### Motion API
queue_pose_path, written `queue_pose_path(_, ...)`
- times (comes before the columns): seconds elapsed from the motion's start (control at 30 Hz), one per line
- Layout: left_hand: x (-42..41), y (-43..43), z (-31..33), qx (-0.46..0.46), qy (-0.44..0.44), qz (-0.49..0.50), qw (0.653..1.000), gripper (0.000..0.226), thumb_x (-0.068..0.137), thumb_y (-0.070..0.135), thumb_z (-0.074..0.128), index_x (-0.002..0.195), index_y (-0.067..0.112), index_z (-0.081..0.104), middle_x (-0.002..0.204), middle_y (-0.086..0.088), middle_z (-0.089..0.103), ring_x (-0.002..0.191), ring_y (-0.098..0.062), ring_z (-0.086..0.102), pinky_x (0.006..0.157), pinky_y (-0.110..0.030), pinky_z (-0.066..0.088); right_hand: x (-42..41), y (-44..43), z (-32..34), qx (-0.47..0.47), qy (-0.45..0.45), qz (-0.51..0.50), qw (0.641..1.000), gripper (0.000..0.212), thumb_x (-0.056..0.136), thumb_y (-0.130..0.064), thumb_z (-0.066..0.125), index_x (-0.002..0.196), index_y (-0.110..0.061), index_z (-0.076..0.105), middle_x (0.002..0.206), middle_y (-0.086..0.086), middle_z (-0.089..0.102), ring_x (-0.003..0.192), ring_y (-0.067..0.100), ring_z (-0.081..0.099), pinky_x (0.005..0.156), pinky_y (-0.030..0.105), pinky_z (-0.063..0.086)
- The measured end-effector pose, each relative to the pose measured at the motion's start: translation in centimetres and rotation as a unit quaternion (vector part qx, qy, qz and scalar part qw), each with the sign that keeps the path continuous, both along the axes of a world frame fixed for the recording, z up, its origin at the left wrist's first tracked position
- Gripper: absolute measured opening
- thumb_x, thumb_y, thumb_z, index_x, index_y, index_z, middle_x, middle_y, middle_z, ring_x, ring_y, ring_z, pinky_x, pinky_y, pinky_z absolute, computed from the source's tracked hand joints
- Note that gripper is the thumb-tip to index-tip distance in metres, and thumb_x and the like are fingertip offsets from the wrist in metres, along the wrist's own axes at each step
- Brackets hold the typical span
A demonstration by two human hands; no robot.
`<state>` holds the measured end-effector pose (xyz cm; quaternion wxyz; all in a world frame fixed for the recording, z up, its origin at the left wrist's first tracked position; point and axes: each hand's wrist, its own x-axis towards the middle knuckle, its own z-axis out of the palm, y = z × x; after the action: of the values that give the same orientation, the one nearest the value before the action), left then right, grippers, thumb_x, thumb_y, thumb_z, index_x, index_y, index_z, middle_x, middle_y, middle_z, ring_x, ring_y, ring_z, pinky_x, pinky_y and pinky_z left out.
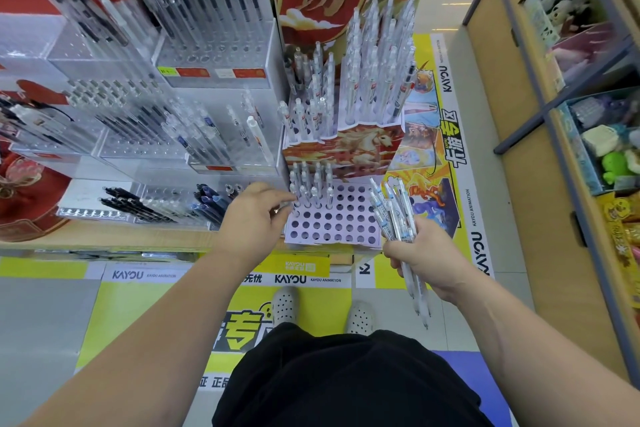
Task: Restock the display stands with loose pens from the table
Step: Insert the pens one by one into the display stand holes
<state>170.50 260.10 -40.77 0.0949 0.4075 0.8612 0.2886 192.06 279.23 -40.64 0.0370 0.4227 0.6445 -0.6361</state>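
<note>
Loose clear-barrelled pens with white and blue labels are bunched in the right hand. It grips them mid-shaft just off the front right corner of the wooden counter, so that one end fans upward and the other hangs below the fist.

At that corner stands a stepped cardboard display stand with a red-and-gold horse print. Its lowest tier is a white panel of round holes. A small cluster of upright clear pens stands in the panel's back left corner, and the remaining holes show open. The tiers above are fuller, and the tall right-hand block is packed.

The left hand reaches to the panel's left edge with its fingertips at the nearest upright pens; whether it pinches one cannot be told.

Further left on the counter, clear acrylic racks hold slanted rows of pens. A low clear tray near the front edge holds dark pens lying flat.

An aisle of floor with yellow printed graphics runs between the counter's right end and a wooden shelf unit.
</note>
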Motion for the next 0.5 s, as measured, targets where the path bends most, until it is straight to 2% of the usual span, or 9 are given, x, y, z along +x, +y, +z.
queue_pose_path(0.1,0.4,0.4,-0.2,0.018,-0.002,0.03,0.999,0.016,0.087,0.022,0.08,0.099,0.012,0.08,0.087,-0.004,0.068,0.078,-0.02,0.063,0.079,-0.03,0.051,0.1,-0.1,0.2,0.001,-0.001,-0.004,1.0,0.02,0.086,0.007,0.064,0.101,-0.006,0.059,0.062,0.008,0.06,0.051,0.018,0.055,0.051,0.03,0.047)
queue_pose_path(0.2,0.7,0.8,-0.2,0.031,0.0,0.068,0.997,0.015,0.087,0.021,0.08,0.097,0.011,0.08,0.085,-0.004,0.072,0.079,-0.02,0.065,0.079,-0.034,0.054,0.0,-0.2,0.4,0.001,0.0,-0.003,1.0,0.021,0.086,0.008,0.063,0.1,-0.007,0.059,0.061,0.009,0.06,0.051,0.018,0.054,0.051,0.03,0.047)
queue_pose_path(0.3,0.8,1.2,0.2,0.026,-0.06,0.135,0.989,0.02,0.087,0.023,0.081,0.1,0.012,0.071,0.078,0.002,0.069,0.072,-0.017,0.065,0.075,-0.026,0.052,-0.1,-0.3,0.1,0.004,-0.002,-0.002,1.0,0.02,0.085,0.007,0.064,0.1,-0.007,0.059,0.061,0.008,0.06,0.053,0.02,0.055,0.055,0.033,0.047)
queue_pose_path(0.37,0.9,1.4,0.5,0.027,-0.093,0.162,0.982,0.019,0.086,0.021,0.081,0.092,0.018,0.063,0.074,0.008,0.066,0.07,-0.008,0.065,0.071,-0.022,0.051,-0.1,-0.3,0.0,0.004,-0.001,-0.002,1.0,0.02,0.085,0.006,0.064,0.1,-0.006,0.06,0.062,0.008,0.061,0.054,0.02,0.056,0.057,0.035,0.047)
queue_pose_path(0.5,0.7,1.2,0.3,0.013,-0.081,0.127,0.988,0.012,0.085,0.016,0.08,0.083,0.012,0.069,0.074,0.001,0.07,0.073,-0.018,0.068,0.077,-0.035,0.057,-0.1,-0.3,-0.1,0.005,-0.002,-0.001,1.0,0.02,0.085,0.006,0.064,0.102,-0.005,0.06,0.062,0.009,0.061,0.054,0.02,0.056,0.057,0.036,0.047)
